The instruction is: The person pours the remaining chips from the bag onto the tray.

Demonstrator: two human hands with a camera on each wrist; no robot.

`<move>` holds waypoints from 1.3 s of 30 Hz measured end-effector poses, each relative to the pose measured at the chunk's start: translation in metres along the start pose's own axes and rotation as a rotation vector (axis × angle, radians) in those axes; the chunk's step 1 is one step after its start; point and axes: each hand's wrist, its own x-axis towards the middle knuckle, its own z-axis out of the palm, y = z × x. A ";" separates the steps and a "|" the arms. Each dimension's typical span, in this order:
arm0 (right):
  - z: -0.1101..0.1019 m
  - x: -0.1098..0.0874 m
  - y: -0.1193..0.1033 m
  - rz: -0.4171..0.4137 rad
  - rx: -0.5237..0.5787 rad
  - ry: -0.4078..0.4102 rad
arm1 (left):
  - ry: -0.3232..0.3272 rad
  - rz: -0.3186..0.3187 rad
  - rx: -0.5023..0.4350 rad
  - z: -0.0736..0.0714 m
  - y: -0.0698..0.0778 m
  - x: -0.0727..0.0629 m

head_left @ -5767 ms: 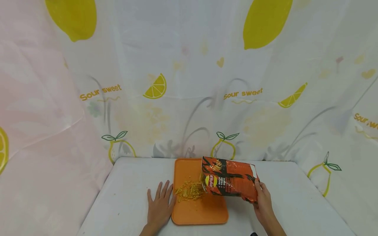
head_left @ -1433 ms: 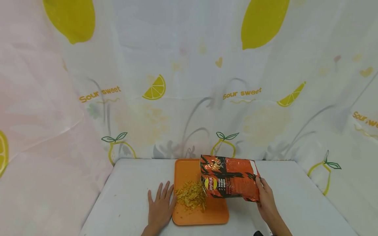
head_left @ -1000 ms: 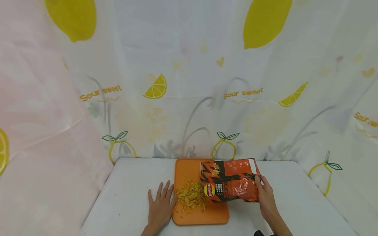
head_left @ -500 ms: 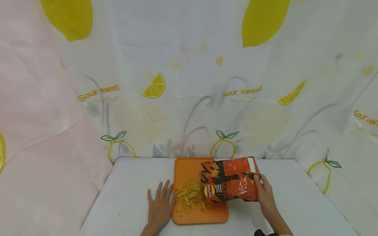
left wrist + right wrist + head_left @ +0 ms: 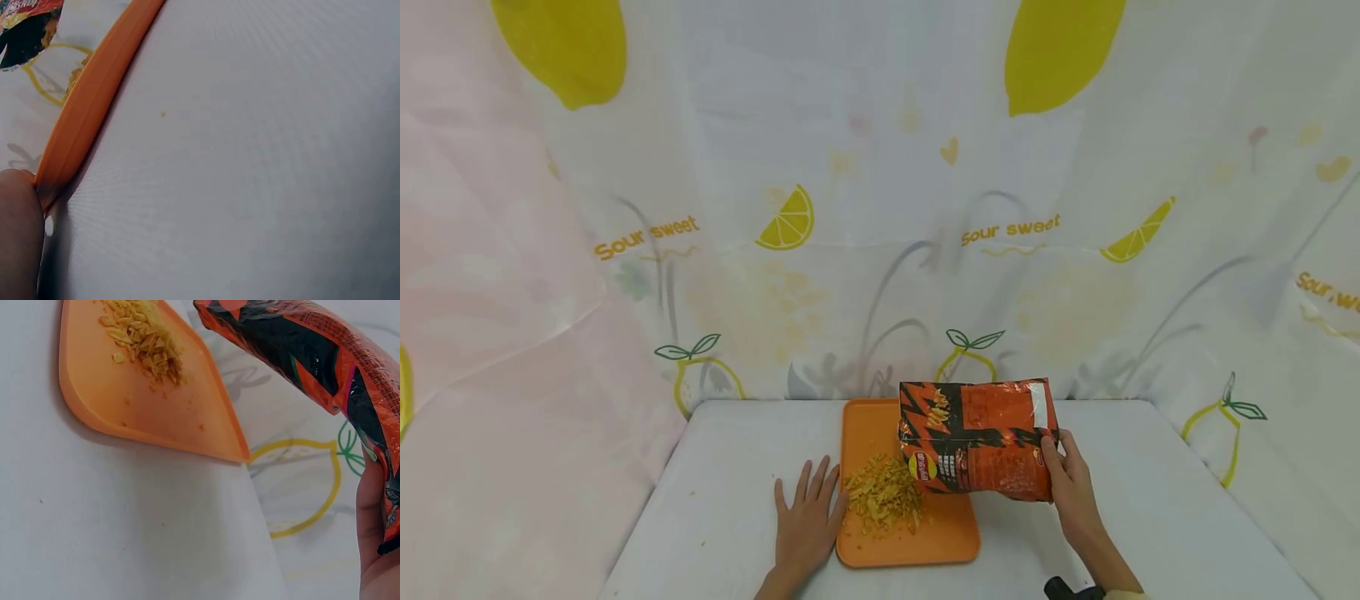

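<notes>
My right hand (image 5: pixel 1071 483) grips one end of a red and black chip bag (image 5: pixel 992 433), thumb on its front. The bag lies sideways in the air, its other end over an orange tray (image 5: pixel 917 550). On that tray sits a heap of yellow chips (image 5: pixel 883 496); the bag hides part of the tray's right half. In the right wrist view the bag (image 5: pixel 331 356) hangs above and beside the chips (image 5: pixel 147 337). My left hand (image 5: pixel 805 525) rests flat with fingers spread on the table, its thumb touching the tray's left edge. The left wrist view shows the tray's side wall (image 5: pixel 94 100).
The white table (image 5: pixel 722 467) carries a few small crumbs. Right behind it hangs a white curtain (image 5: pixel 865 292) printed with lemons, and another curtain stands at the left. A dark wrist strap (image 5: pixel 1063 588) shows on my right forearm.
The chip heap has grown since the earliest frame. Over the last second my right hand has raised the bag slightly and tilted it. My left hand has stayed in place.
</notes>
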 end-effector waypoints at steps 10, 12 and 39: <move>-0.001 -0.001 0.000 -0.016 0.000 -0.038 | -0.020 -0.001 0.022 -0.001 0.001 0.000; -0.001 -0.001 0.000 -0.031 -0.014 -0.043 | -0.019 0.000 0.024 -0.001 0.001 0.000; -0.001 -0.007 -0.006 0.036 0.074 -0.032 | -0.010 -0.001 0.015 0.000 0.001 -0.001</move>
